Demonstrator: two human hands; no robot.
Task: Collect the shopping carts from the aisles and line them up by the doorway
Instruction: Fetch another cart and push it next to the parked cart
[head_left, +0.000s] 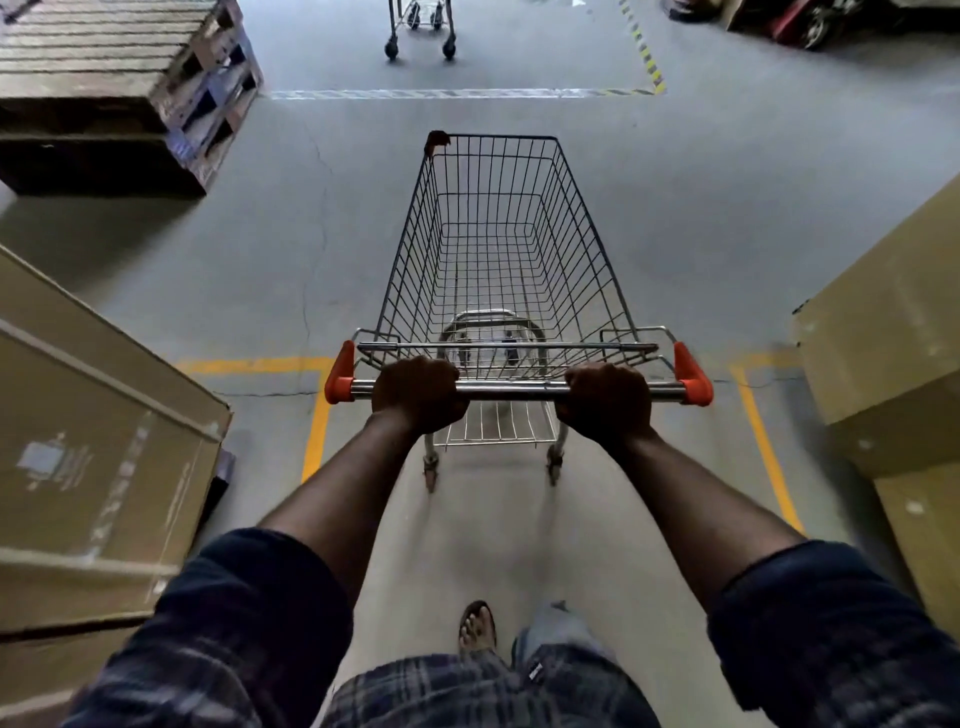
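Left hand (418, 394) and right hand (605, 401) both grip the chrome handle bar (511, 389) of the empty grey wire shopping cart (498, 249). Orange plastic end caps (340, 375) at each end of the bar

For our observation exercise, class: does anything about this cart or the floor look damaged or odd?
The cart has a corner cap on its front left corner only; the front right is bare. A crack runs through the floor, and the striped tape ahead looks worn.

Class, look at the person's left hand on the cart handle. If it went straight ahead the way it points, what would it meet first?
The left hand would probably meet the rear wire panel of its own shopping cart just beyond the handle; depth there is hard to judge.
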